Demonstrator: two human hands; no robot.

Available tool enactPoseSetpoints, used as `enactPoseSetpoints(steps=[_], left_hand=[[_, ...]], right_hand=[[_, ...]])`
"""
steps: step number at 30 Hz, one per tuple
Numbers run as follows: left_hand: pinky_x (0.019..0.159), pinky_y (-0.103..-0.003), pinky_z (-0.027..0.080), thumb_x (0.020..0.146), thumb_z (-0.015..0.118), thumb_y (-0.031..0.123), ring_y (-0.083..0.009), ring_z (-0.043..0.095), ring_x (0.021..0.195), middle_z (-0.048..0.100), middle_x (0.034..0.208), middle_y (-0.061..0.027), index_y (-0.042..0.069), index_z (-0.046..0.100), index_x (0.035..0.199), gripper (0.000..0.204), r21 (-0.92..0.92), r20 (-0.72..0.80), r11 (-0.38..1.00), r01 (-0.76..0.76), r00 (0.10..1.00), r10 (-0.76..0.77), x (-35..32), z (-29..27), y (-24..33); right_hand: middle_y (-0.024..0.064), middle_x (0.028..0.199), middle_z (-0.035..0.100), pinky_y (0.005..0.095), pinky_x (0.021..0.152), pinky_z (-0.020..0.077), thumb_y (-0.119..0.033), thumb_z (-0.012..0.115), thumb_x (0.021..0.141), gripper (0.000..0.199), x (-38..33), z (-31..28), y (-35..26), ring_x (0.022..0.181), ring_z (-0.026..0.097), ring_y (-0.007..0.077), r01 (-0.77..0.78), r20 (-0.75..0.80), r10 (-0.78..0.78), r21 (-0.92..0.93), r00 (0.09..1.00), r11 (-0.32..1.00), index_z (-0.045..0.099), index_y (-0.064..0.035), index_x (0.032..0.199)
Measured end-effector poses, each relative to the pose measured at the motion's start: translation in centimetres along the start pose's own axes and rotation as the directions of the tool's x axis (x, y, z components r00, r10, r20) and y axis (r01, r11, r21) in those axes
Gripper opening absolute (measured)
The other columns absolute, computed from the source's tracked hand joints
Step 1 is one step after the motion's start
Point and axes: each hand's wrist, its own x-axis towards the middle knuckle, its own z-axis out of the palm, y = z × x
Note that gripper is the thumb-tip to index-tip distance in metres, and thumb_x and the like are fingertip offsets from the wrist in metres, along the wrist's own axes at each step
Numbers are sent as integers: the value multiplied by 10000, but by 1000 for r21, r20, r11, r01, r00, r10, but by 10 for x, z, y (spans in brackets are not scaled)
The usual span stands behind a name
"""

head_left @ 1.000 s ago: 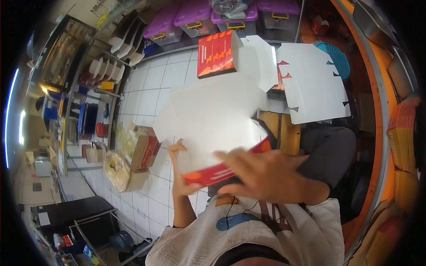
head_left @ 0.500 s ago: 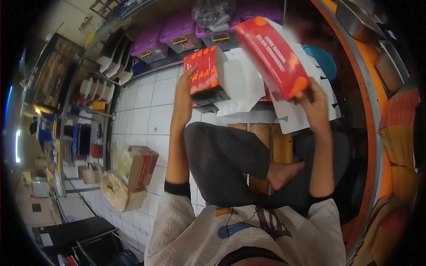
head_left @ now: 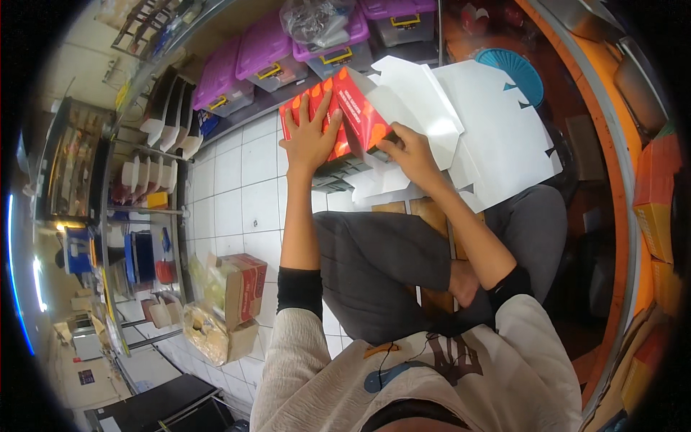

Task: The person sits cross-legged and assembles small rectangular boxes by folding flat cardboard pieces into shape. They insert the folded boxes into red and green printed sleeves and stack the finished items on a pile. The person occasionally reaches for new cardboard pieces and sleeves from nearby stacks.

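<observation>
A stack of red cardboard boxes (head_left: 294,114) with orange patterns stands on the floor ahead of me. Across the top of it lies my left hand (head_left: 311,140), fingers spread and pressing down. My right hand (head_left: 410,153) pinches the near corner of a red box (head_left: 366,114) with white print, set against the stack's right side. This box's white inner flaps (head_left: 425,101) open out to the right. Flat white box blanks (head_left: 497,140) with notched edges lie beside it, over my right leg. The right fingertips are partly hidden at the box corner.
Purple-lidded storage bins (head_left: 270,50) line the back, one with a clear plastic bag (head_left: 317,20) on top. A teal round basket (head_left: 515,72) lies behind the blanks. At left stand an open carton (head_left: 245,291) and a metal shelf (head_left: 147,209). An orange-edged rack (head_left: 612,93) runs along the right.
The red box in my right hand has come down and left from the air to the stack. My left hand has moved from the stack's side onto its top, fingers spreading.
</observation>
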Motion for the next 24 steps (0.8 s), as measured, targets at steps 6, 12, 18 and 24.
enactPoseSetpoints(steps=[6, 12, 18, 24], left_hand=[[936, -720, 159, 863, 299, 644, -423, 113, 1353, 198, 1498, -55, 381, 320, 1384, 584, 54, -8, 999, -3, 1000, 4, -1, 3, 5], [920, -727, 162, 863, 307, 640, -414, 125, 1351, 211, 1493, -60, 367, 333, 1381, 586, 61, -24, 998, -5, 1000, 7, 1, 7, 4], [938, -716, 150, 870, 303, 627, -405, 128, 1352, 216, 1491, -64, 362, 332, 1382, 578, 17, -28, 1000, 12, 1000, -11, -2, 5, 2], [932, -723, 153, 858, 318, 642, -395, 124, 1357, 221, 1491, -54, 352, 336, 1381, 599, 39, -15, 999, 13, 1000, -12, 1, 5, 12]], right_hand=[[137, 721, 555, 333, 557, 413, -203, 682, 787, 257, 6, 30, 12, 585, 534, 211, 67, -41, -67, -11, 997, 998, 586, 24, 861], [100, 811, 525, 272, 578, 444, -146, 618, 846, 262, 7, 51, 18, 671, 531, 136, 165, -12, -169, -169, 986, 972, 585, 25, 1041], [153, 875, 543, 373, 861, 401, -230, 531, 885, 267, 3, 2, 5, 919, 522, 293, 32, 255, -1, -118, 967, 992, 606, -60, 1076], [134, 871, 575, 302, 594, 479, -225, 502, 918, 247, -4, 12, 35, 644, 593, 196, -45, 218, 39, 24, 975, 999, 630, -28, 992]])
